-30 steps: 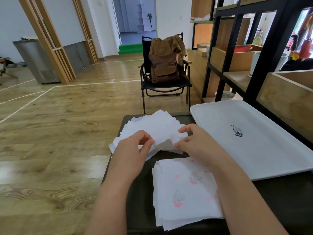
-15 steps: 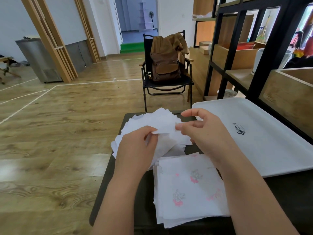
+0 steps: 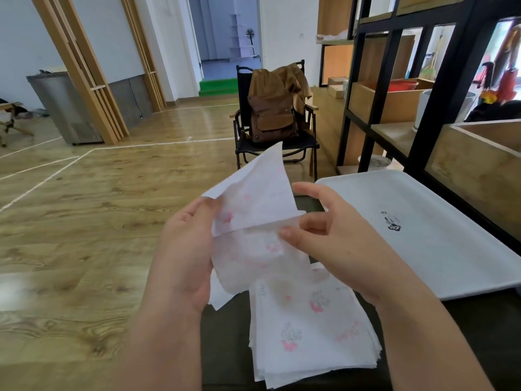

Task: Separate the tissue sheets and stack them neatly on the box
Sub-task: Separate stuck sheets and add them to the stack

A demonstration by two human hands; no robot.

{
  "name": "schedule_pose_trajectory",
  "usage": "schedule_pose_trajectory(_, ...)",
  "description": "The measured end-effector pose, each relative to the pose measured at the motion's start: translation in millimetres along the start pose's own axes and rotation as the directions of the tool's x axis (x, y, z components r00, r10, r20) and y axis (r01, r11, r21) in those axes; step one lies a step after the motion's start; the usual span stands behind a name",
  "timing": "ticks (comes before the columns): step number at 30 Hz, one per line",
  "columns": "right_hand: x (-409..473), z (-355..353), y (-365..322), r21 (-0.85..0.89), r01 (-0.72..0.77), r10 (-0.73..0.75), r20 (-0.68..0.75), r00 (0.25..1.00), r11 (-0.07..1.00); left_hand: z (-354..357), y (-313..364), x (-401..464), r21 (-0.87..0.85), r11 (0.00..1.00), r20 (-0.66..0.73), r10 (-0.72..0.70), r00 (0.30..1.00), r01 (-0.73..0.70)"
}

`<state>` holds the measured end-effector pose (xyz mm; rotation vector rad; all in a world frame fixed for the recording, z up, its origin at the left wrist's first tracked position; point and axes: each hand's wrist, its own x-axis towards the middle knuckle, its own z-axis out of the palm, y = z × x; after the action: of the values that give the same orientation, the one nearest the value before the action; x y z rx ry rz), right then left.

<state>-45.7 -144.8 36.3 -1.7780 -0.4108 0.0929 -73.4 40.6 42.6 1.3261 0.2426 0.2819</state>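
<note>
Up at the centre of the frame, a thin white tissue sheet (image 3: 253, 210) printed with faint pink figures is held above the dark table (image 3: 225, 334), the left hand (image 3: 183, 249) pinching its left edge and the right hand (image 3: 332, 238) nipping its right edge between thumb and forefinger, other fingers spread. Below it, at lower centre, lies a stack of tissues (image 3: 310, 334); the white tray (image 3: 423, 235) at right carries only a small dark printed mark.

A dark table (image 3: 225, 342) carries 1 stack of printed tissue sheets (image 3: 310, 334) near the front, and a white tray (image 3: 423, 249), possibly plastic, at right.
</note>
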Motion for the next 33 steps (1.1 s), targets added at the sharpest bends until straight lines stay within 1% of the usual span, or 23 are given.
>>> schedule_pose_trajectory(1,0,1,-1,0.015,0.029,-0.029,-0.03,0.999,0.999,1,-1,-1,0.052,0.998,-0.025,-0.032,0.999,0.033)
schedule_pose_trajectory(3,0,2,-3,0.017,0.088,-0.086,-0.086,0.993,0.996,0,-6,1,0.171,0.984,-0.037,-0.044,0.998,0.05)
schedule_pose_trajectory(5,0,2,-1,0.012,0.121,-0.119,-0.133,0.984,0.993,-3,-9,1,0.327,0.945,-0.009,-0.005,1.0,0.008)
schedule_pose_trajectory(6,-1,0,0,0.012,0.135,-0.131,-0.158,0.979,0.991,-6,-9,1,0.359,0.933,0.029,0.031,0.999,-0.039)
schedule_pose_trajectory(9,-1,-4,4,0.01,0.17,-0.163,-0.235,0.958,0.985,-4,2,-5,0.351,0.919,0.174,0.126,0.977,-0.181)
schedule_pose_trajectory(11,-1,-7,4,0.004,0.186,-0.178,-0.27,0.946,0.983,-4,5,-7,0.365,0.901,0.207,0.167,0.964,-0.234)
schedule_pose_trajectory(14,-3,-9,4,-0.035,0.198,-0.2,-0.269,0.942,0.98,-5,6,-8,0.414,0.867,0.202,0.21,0.957,-0.277)
schedule_pose_trajectory(19,-6,-8,2,-0.103,0.183,-0.203,-0.237,0.95,0.978,-6,2,-8,0.574,0.738,0.194,0.297,0.935,-0.354)
schedule_pose_trajectory(21,-6,-8,3,-0.147,0.17,-0.202,-0.244,0.948,0.974,-5,1,-8,0.579,0.719,0.196,0.334,0.922,-0.384)
schedule_pose_trajectory(22,-6,-8,3,-0.202,0.155,-0.204,-0.248,0.947,0.967,-5,2,-9,0.57,0.718,0.199,0.352,0.915,-0.4)
schedule_pose_trajectory(24,-5,-7,4,-0.315,0.108,-0.181,-0.213,0.96,0.943,-5,2,-8,0.538,0.718,0.213,0.391,0.896,-0.441)
schedule_pose_trajectory(25,-5,-6,5,-0.332,0.096,-0.166,-0.187,0.968,0.938,-5,3,-8,0.525,0.715,0.224,0.407,0.885,-0.462)
schedule_pose_trajectory(29,-8,-7,-1,-0.189,0.183,-0.21,-0.135,0.968,0.965,-5,6,-9,0.523,0.678,0.281,0.434,0.856,-0.515)
schedule_pose_trajectory(33,-17,-11,-17,-0.127,0.231,-0.245,-0.113,0.963,0.965,0,15,-20,0.411,0.734,0.324,0.438,0.839,-0.541)
